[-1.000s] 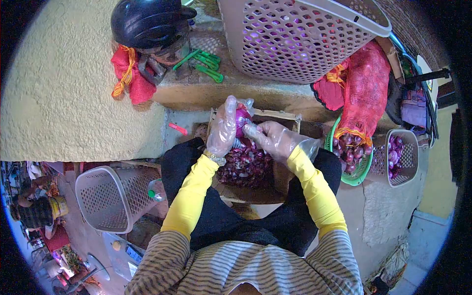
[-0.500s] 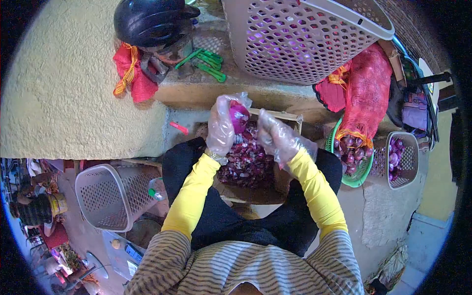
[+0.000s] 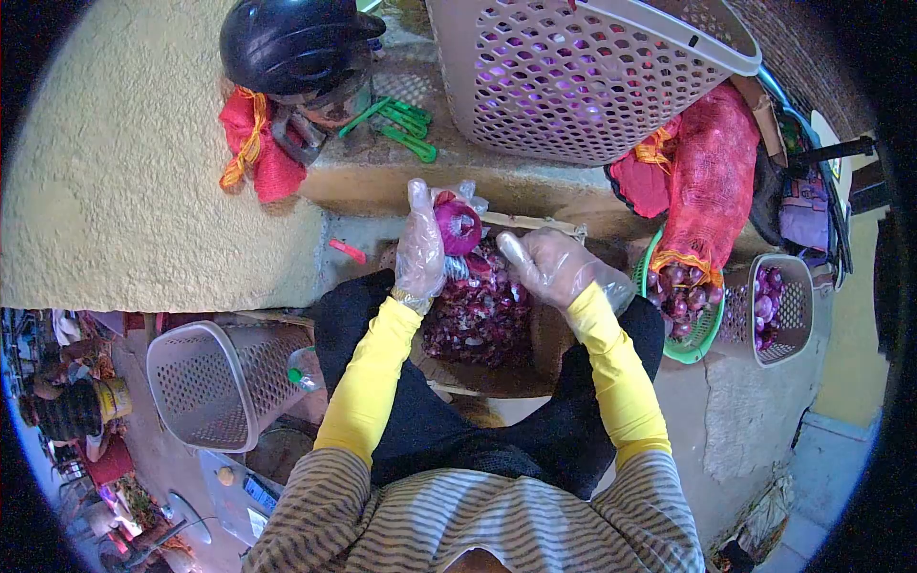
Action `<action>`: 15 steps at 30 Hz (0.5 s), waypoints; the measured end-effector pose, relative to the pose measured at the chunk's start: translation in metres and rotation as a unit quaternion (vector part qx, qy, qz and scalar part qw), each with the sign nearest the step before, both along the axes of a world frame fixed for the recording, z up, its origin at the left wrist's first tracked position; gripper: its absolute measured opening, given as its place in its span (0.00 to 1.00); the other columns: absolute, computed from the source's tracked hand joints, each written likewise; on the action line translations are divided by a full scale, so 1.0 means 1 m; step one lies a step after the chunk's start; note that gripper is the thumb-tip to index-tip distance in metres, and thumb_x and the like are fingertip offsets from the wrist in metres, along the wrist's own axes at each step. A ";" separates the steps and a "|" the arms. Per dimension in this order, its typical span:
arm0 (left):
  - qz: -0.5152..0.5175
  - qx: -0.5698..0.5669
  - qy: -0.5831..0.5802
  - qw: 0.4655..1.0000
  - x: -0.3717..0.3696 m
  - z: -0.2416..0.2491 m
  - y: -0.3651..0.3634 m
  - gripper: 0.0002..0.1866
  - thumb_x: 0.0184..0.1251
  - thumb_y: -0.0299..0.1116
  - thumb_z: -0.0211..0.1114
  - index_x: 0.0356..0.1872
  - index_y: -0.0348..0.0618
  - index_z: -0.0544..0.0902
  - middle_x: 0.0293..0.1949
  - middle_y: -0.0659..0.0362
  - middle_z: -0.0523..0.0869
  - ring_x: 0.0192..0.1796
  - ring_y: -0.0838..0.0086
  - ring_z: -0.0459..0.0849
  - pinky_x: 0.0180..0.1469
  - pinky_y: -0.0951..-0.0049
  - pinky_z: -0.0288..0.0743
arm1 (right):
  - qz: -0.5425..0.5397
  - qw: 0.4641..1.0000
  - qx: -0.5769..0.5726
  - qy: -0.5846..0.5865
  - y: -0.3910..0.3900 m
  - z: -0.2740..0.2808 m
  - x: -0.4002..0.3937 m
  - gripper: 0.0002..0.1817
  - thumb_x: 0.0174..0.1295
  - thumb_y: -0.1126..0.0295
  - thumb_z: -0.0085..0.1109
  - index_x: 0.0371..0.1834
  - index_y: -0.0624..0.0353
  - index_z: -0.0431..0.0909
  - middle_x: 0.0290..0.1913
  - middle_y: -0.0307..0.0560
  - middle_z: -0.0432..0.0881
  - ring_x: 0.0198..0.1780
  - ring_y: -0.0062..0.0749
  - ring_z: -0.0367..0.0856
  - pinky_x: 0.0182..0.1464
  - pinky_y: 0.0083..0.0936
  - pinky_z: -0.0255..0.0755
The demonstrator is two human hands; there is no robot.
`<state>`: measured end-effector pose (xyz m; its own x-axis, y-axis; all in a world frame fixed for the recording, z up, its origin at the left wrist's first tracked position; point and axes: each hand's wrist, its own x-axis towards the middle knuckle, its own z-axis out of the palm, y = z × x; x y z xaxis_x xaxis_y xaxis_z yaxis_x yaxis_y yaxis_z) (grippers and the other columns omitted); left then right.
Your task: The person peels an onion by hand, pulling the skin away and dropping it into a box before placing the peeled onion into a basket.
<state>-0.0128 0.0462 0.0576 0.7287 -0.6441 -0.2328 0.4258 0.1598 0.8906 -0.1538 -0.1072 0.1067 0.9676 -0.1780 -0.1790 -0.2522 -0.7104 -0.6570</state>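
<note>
My left hand [image 3: 420, 250], in a clear plastic glove, is closed around a purple-red onion [image 3: 458, 227] above a box [image 3: 549, 358] between my legs. Dark onion skins [image 3: 478, 320] fill much of that box. To the onion's right is my right hand [image 3: 554, 267], also gloved, apart from the onion. Its thumb points toward the onion and its fingers are curled; whatever they may hold is hidden from me. A small red piece [image 3: 347, 250] that looks like plastic lies on the floor left of my left hand.
A large perforated basket [image 3: 564, 86] stands on the ledge ahead, near green-handled tools [image 3: 406, 124] and a black helmet [image 3: 296, 43]. At right, a red mesh sack [image 3: 712, 172] spills onions into a green basket [image 3: 702, 339]. Another crate [image 3: 788, 334] holds onions; a grey basket [image 3: 201, 382] lies left.
My left hand has turned, showing more of the onion, and shifted slightly left. My right hand has rotated, its thumb now stretched toward the onion.
</note>
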 end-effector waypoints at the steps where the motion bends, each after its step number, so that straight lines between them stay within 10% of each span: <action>1: 0.000 0.000 0.000 1.000 0.000 -0.001 0.000 0.46 0.77 0.72 0.33 0.64 0.35 0.76 0.54 0.44 0.87 0.54 0.61 0.88 0.57 0.61 0.85 | 0.000 1.000 0.000 0.000 -0.001 0.000 -0.001 0.37 0.76 0.37 0.44 0.31 0.60 0.88 0.27 0.57 0.85 0.34 0.53 0.86 0.43 0.44 0.78; 10: -0.004 -0.011 0.014 1.000 0.000 0.000 0.003 0.43 0.79 0.70 0.36 0.65 0.37 0.76 0.51 0.49 0.88 0.49 0.65 0.89 0.56 0.62 0.84 | 0.016 0.993 -0.111 0.039 0.002 0.015 -0.003 0.40 0.49 0.21 0.64 0.27 0.53 0.88 0.30 0.54 0.87 0.37 0.52 0.87 0.43 0.45 0.79; 15: -0.031 0.064 -0.130 0.989 -0.002 -0.003 0.004 0.33 0.83 0.59 0.45 0.68 0.40 0.75 0.57 0.53 0.85 0.56 0.69 0.85 0.64 0.65 0.77 | -0.154 0.971 0.160 -0.092 0.006 -0.027 0.006 0.29 0.54 0.44 0.79 0.39 0.61 0.83 0.34 0.45 0.85 0.35 0.31 0.83 0.39 0.33 0.75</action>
<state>-0.0146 0.0506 0.0545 0.7344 -0.6670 -0.1259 0.1851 0.0183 0.9826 -0.1480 -0.1009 0.0793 0.8978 -0.4284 -0.1021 -0.2783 -0.3721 -0.8855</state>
